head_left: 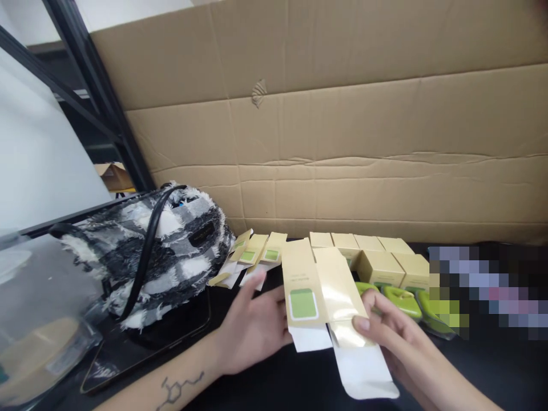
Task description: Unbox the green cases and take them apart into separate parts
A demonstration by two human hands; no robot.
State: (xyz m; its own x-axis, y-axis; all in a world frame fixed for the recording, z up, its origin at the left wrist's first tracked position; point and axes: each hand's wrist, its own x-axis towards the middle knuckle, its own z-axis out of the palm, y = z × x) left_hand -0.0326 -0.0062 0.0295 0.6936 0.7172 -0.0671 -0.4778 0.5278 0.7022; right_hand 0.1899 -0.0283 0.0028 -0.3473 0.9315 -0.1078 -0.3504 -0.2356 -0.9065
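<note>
Both hands hold one flat, unfolded beige carton (319, 288) with a green square on its front and white flaps hanging open at the bottom. My left hand (252, 328) grips its left edge, fingers closed behind it. On the carton's lower right part, my right hand (396, 337) pinches with the thumb on top. Behind it stand several assembled beige boxes (381, 260). Green packets (402, 299) lie just right of the carton. More flat cartons (254, 254) are fanned out to the left.
A fuzzy black-and-white checked handbag (149, 251) sits at the left on a dark tablet (141, 348). A clear plastic bag (38, 319) fills the far left. A large cardboard sheet (334, 131) forms the back wall. The table top (492, 365) is black.
</note>
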